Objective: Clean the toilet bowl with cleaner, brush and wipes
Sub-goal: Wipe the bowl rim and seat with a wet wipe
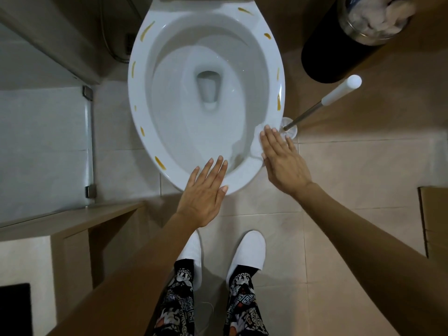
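Right hand: my right hand [283, 157] lies flat, fingers straight and together, pressing a white wipe [256, 144] onto the toilet bowl [155, 141] rim at 4 o'clock.
Left hand: my left hand [203, 192] is flat, fingers straight and slightly spread, resting on the front rim at 6 o'clock, holding nothing.
Hands: well apart.
Rim: yellow-brown streaks [147, 30] dot it from 7 round to 3 o'clock.
Brush: the toilet brush [322, 105] stands in its holder just beside the bowl at 4 o'clock, handle tilted toward 2 o'clock.
Bin: a black bin [339, 49] holding crumpled white paper sits at 2 o'clock.
Feet: my white slippers [244, 253] stand on the tiled floor [363, 166].
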Demonstrator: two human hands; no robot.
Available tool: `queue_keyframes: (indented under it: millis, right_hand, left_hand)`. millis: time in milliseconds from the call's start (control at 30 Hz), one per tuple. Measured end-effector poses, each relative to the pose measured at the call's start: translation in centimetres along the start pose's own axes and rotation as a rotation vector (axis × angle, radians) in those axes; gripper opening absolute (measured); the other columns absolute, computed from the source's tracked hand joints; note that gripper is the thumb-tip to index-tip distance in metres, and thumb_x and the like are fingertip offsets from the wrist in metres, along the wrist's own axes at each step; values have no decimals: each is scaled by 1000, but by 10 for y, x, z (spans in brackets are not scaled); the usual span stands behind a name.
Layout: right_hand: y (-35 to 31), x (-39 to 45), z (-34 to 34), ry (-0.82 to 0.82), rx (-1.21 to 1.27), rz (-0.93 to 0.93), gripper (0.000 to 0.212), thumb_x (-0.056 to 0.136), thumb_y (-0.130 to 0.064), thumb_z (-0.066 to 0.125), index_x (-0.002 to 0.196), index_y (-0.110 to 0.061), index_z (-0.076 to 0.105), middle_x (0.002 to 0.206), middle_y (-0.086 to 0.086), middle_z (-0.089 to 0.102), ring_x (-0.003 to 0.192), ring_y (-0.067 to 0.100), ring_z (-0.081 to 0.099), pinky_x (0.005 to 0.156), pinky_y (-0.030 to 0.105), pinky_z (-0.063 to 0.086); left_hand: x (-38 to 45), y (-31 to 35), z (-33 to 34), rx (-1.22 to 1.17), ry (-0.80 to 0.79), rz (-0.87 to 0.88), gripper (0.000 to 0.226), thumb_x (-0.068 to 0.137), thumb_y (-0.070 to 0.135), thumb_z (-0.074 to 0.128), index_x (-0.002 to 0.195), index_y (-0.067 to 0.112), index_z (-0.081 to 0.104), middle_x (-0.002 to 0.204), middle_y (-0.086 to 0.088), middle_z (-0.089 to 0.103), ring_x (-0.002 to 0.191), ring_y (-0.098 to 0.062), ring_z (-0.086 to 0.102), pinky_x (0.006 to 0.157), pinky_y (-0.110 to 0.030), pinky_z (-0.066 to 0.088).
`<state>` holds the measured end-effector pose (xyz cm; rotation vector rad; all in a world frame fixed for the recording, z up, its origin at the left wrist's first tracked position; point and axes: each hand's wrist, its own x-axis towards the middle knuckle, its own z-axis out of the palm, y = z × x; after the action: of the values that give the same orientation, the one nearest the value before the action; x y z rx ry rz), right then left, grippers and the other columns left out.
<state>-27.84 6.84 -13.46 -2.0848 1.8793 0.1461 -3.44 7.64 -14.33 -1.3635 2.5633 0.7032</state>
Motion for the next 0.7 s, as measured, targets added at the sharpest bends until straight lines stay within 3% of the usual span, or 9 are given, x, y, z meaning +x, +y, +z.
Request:
queue_keyframes:
  millis: [133,233,500,700]
  right_hand:
    - [15,30,-10,15,34,66,53,102,-18,25,151,-1,13,160,13,6,148,25,6,121,43,9]
    - [12,32,-11,4,112,74,53,103,-17,26,151,1,13,159,16,6,148,27,6,121,43,7]
    - [-2,4,-2,-2,115,12,62,99,-38,8,152,-8,10,160,7,5,147,16,1,117,30,-2]
    - [18,40,-10,34,122,73,54,104,-27,20,152,-6,10,160,10,5,148,21,4,120,36,3]
  left_hand:
    - [-1,0,2,0,9,-4,58,99,42,6,152,19,3,159,6,1,146,-12,-1,117,-36,2]
    - [-1,0,2,-1,14,-5,58,99,42,7,152,19,3,159,5,2,146,-11,-1,116,-35,2]
    - [0,0,2,-4,12,5,59,99,43,6,152,18,4,159,4,3,146,-12,0,117,-36,3]
    - [-1,-1,2,-8,15,-1,57,100,41,11,152,18,7,159,4,5,146,-12,3,117,-37,6]
